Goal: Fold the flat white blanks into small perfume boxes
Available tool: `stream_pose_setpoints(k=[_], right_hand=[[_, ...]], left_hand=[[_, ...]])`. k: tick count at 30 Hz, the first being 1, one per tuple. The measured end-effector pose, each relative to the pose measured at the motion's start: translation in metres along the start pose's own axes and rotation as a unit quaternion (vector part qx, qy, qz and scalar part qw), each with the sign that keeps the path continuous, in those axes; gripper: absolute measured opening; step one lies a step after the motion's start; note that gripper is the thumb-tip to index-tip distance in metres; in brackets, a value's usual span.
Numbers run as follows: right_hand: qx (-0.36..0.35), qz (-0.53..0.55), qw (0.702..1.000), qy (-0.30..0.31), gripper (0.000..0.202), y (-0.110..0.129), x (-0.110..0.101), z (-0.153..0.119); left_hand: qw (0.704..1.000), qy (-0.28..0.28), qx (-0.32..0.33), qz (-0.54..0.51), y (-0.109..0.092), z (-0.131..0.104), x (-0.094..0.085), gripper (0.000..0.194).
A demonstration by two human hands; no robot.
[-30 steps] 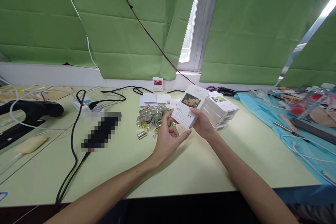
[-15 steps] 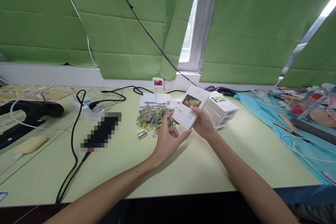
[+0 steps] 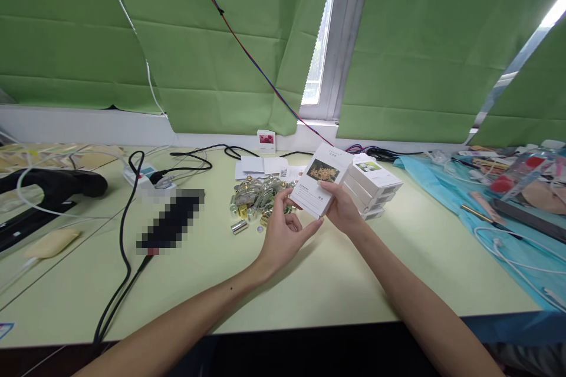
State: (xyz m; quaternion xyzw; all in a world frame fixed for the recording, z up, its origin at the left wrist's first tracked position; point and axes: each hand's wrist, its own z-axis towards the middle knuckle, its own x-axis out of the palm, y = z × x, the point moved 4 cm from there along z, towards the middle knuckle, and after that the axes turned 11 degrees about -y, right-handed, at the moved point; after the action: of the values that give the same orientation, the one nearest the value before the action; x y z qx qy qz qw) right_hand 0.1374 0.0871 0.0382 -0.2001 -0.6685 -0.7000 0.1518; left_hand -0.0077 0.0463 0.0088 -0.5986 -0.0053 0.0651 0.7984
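Note:
Between both hands a white box (image 3: 312, 191) with a picture of yellow-brown flowers is held up, tilted, above the table. My left hand (image 3: 285, 230) grips its lower left corner and bottom edge with thumb and fingers. On the right side my right hand (image 3: 339, 207) grips it, thumb on the front face. Behind the right hand stands a stack of white boxes (image 3: 375, 179), the top one with a white-flower picture. Left of the held box lies a pile of small bagged items and metallic caps (image 3: 260, 194), with a silver cylinder (image 3: 239, 227) in front.
White papers (image 3: 254, 166) lie behind the pile, and a small box with a pink picture (image 3: 266, 141) stands at the wall. Cables, a power strip (image 3: 150, 179) and a blurred-out dark object (image 3: 172, 221) are at left. Blue sheeting (image 3: 442, 188) with clutter covers the right side.
My right thumb has shifted very slightly on the front of the box. Otherwise the hands, the box and the table look the same.

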Motion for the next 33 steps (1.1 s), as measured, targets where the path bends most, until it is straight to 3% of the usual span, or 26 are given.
stream_pose_setpoints(k=[7,33], right_hand=[[-0.019,0.014,1.0,0.0,0.044,0.003,0.0033,-0.0016],[-0.032,0.001,0.999,-0.011,0.037,0.0023,0.0039,-0.0023]], left_hand=[[1.0,0.001,0.005,-0.002,0.0002,0.0006,0.0005,0.078],[1.0,-0.014,-0.015,0.005,-0.0006,0.0012,-0.0007,0.078]])
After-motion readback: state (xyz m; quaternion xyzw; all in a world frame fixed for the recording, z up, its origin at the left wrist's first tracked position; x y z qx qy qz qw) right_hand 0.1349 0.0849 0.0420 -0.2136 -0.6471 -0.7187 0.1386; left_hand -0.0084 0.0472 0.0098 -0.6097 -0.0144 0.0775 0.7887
